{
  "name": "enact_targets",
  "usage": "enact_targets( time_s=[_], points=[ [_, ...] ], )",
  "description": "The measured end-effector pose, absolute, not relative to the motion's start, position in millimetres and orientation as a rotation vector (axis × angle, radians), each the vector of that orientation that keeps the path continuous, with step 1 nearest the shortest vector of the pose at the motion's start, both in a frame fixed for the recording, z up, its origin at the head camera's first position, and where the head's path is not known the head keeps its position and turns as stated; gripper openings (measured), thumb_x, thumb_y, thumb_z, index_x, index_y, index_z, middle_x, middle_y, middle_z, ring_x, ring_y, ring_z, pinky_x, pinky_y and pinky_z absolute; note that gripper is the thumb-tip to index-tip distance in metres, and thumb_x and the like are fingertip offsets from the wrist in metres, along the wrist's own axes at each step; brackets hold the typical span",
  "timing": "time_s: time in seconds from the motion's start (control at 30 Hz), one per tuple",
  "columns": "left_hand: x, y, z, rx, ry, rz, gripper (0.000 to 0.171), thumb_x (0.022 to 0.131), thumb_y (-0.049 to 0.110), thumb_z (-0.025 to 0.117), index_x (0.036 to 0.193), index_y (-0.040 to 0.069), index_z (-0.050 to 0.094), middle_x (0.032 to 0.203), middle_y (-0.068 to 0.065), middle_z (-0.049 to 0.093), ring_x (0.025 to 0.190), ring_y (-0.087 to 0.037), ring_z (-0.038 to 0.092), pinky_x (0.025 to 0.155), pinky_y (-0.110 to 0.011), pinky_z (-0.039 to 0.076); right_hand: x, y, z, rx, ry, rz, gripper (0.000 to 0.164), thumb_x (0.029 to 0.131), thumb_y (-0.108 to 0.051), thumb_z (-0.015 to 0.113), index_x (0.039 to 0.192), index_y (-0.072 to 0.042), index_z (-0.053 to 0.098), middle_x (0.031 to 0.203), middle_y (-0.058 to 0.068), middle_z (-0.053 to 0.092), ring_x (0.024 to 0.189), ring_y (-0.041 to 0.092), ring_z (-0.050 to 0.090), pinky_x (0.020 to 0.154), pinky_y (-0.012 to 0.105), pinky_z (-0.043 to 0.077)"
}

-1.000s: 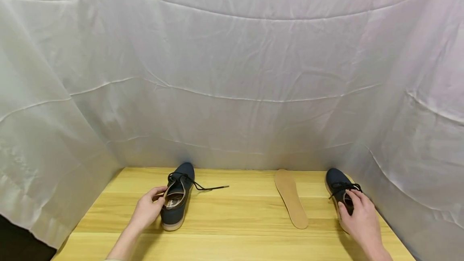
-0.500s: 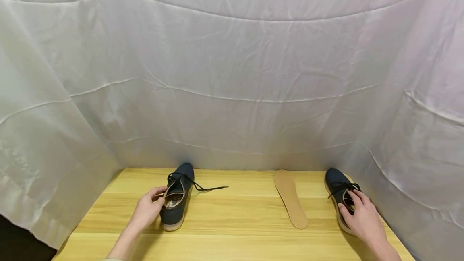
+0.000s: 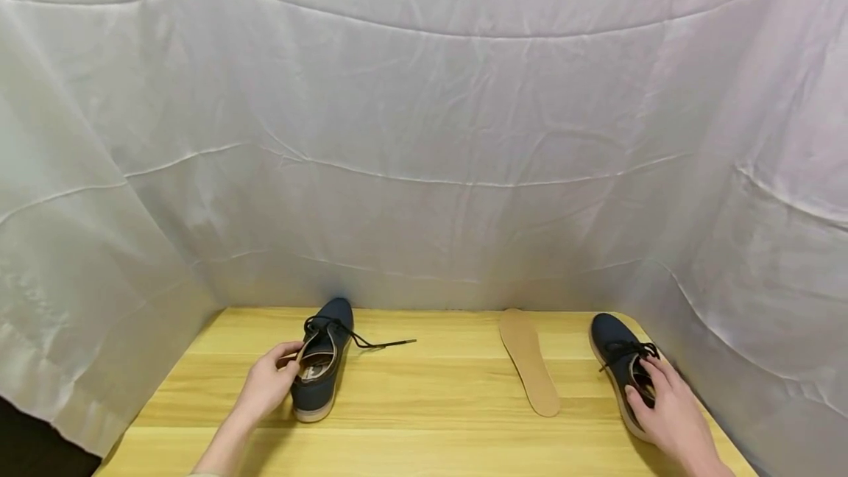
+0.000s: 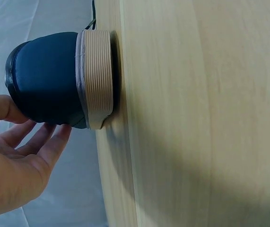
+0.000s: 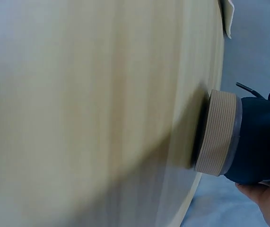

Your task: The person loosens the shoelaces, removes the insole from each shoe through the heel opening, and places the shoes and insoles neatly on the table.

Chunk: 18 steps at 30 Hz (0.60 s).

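A dark navy lace-up shoe (image 3: 314, 394) with a tan sole stands at the left of the table, its toe pointing away from me. My left hand (image 3: 268, 383) pinches the left side of its collar between thumb and fingers; the heel (image 4: 49, 75) faces the left wrist camera. At the far right is the matching shoe (image 3: 611, 338), its black laces over the tongue. My right hand (image 3: 674, 407) grips its opening, thumb on the left side and fingers on the right. In the right wrist view that hand is mostly cut off by the frame edge.
A flat tan insole (image 3: 528, 363) lies between the shoes, nearer the right one. One lace (image 3: 387, 345) of the left shoe trails rightward on the wooden table (image 3: 424, 418). Grey cloth (image 3: 424, 131) hangs behind and on both sides.
The right shoe has shifted slightly toward me in my right hand, and its toe has come away from the back cloth. The left hand and its shoe have stayed put.
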State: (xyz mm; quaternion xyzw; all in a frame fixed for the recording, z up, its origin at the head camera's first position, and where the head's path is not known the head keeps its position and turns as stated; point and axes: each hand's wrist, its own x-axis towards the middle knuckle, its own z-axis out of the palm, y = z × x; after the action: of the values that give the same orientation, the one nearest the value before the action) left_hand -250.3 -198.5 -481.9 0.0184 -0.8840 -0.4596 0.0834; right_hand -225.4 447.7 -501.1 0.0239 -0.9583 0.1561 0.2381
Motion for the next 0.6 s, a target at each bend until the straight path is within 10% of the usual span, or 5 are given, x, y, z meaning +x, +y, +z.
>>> enact_targets(
  time_s=[0.6],
  points=[
    [-251, -199, -484, 0.046, -2.66, -1.351, 0.043, 0.099, 0.005, 0.056, 0.142, -0.002, 0.059, 0.133, -0.029, 0.065, 0.124, -0.043, 0.062, 0.101, -0.051, 0.05, -183, 448, -494, 0.095, -2.808, 0.451, 0.065, 0.095, -0.028, 0.074, 0.137, 0.016, 0.051, 0.138, 0.038, 0.049, 0.122, 0.059, 0.049, 0.095, 0.069, 0.043]
  ],
)
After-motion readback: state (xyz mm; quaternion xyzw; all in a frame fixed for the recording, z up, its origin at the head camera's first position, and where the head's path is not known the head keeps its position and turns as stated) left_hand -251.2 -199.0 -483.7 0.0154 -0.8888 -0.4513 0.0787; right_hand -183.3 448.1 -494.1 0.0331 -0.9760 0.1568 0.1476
